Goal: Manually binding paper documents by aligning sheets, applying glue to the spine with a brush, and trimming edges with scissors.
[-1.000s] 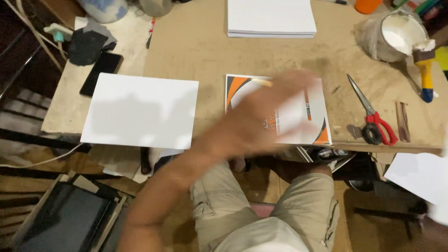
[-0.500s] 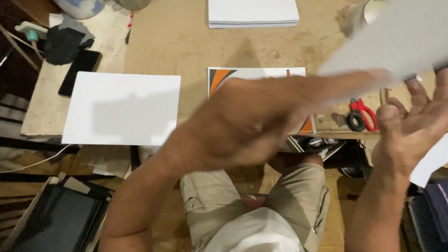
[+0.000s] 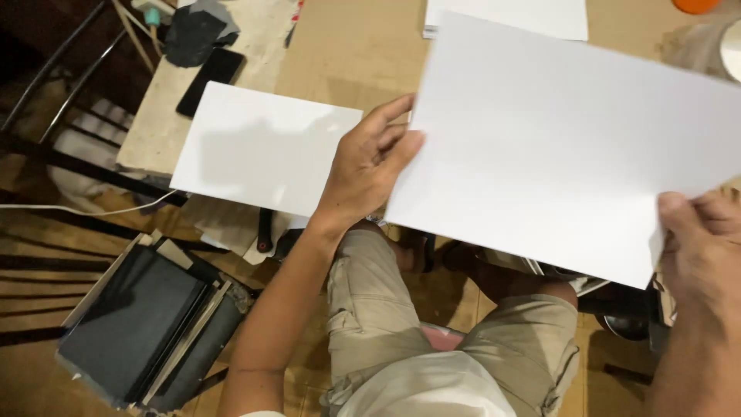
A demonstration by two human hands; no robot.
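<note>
Machine, dark, flat-lidded, sits on the floor far left, below the table. Above it on a side slab: a black phone and a dark crumpled cloth. Next right, a blank white sheet lies flat on the wooden table, its near edge hanging over the table's edge. Left hand is just right of that sheet, fingers loosely spread, tips touching the left edge of the large white sheet. Large sheet is held up over the table, tilted, long axis running left-right and dropping toward the right. Right hand pinches its lower right corner, thumb on top. Both hands are on it; the left only steadies it. White paper stack lies behind it at top. Orange object at top right, cut off. No labels or print visible.
</note>
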